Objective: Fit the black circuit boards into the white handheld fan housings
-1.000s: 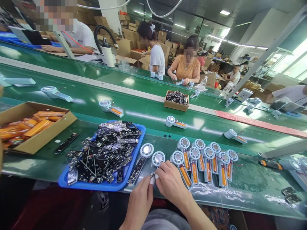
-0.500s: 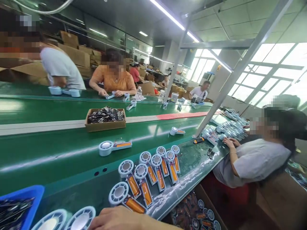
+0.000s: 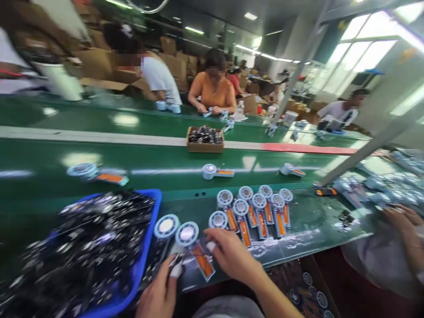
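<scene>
My left hand (image 3: 158, 287) is closed in a pinch, with a white covering on its thumb. At its fingertips is a small, dark and shiny piece, too blurred to name. Just to the right lies an open handheld fan (image 3: 187, 233), pale blue with a round head and an orange battery in its handle. A second fan (image 3: 166, 226) lies left of it, its handle partly hidden. My right hand (image 3: 233, 256) reaches over the bench, thumb and fingers apart. Its fingertips are beside the round head of another fan (image 3: 217, 220), whose handle it covers.
Several open fans (image 3: 260, 201) stand in rows to the right. A blue bin (image 3: 145, 251) full of dark parts is at the left. More fans (image 3: 209, 171) lie on the green conveyor (image 3: 165, 185), with a cardboard box (image 3: 205, 149) beyond. Co-workers sit across and at right.
My view has swung left, bringing the blue bin and my left hand into sight. My right hand has moved from the near fans to beside the row of fans.
</scene>
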The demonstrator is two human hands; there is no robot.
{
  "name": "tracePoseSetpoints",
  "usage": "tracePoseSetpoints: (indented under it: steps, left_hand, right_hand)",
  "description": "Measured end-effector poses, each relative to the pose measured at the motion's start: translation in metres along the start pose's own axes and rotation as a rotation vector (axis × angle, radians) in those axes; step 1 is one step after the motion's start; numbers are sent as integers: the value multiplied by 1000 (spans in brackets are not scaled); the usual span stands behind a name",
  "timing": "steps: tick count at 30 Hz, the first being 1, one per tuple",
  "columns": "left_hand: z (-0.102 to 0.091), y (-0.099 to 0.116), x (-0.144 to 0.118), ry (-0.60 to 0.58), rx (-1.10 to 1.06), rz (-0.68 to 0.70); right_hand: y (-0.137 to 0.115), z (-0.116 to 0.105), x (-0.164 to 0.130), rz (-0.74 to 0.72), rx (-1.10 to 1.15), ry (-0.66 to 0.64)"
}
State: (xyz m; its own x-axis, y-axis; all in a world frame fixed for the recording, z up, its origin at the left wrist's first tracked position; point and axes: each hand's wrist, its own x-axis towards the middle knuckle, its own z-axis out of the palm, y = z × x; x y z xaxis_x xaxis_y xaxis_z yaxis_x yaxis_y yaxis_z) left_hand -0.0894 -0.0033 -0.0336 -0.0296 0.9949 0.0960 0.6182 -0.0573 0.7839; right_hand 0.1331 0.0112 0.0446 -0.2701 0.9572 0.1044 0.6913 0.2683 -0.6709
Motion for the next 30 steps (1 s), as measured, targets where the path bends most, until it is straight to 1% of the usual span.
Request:
tracePoseSetpoints:
  steps: [1,3,5,6,8,11,13,16,18,20,22,24,27,30]
  left_hand:
    - [-1,2,-2,-5,11,-10]
    - [1,9,-4,2,14,-35]
    - [3,15,-7,28,-9,-51]
    - [3,16,-8,43,-24,-61]
    - [2,16,-10,39,-58,-80]
    - [-3,14,-13,-27,-123,-123]
    - [-5,14,-14,-44,-189,-167]
    - [-6,20,-14,-31,-269,-209]
    - [-7,26,-13,-44,-278,-194]
    - [-9,32,-12,-61,-246,-159]
    - [-11,38,-11,-53,-199,-141]
    - [-12,42,-11,-51,-198,-166]
    - [-12,45,-13,-67,-293,-250]
    - [-12,47,-12,-86,-364,-283]
  right_hand:
    - [0,-4,-3,14,-15,-35]
    - [0,-10,-7,-19,-34,-144]
    - [-2,-9,-8,-67,-30,-230]
    - [-3,-8,-7,-85,-28,-244]
    - [-2,-4,-3,-119,-33,-216]
    - [5,2,4,-182,-11,-128]
    - [9,6,9,-207,27,-67]
    - [7,16,16,-194,84,34]
    - [1,24,21,-135,212,69]
    - [-8,32,24,-52,359,71]
    - [-15,37,26,-13,407,47]
    - [-19,38,27,-51,362,24]
    - [-17,35,27,-153,306,14]
    - [-13,33,26,-231,282,4]
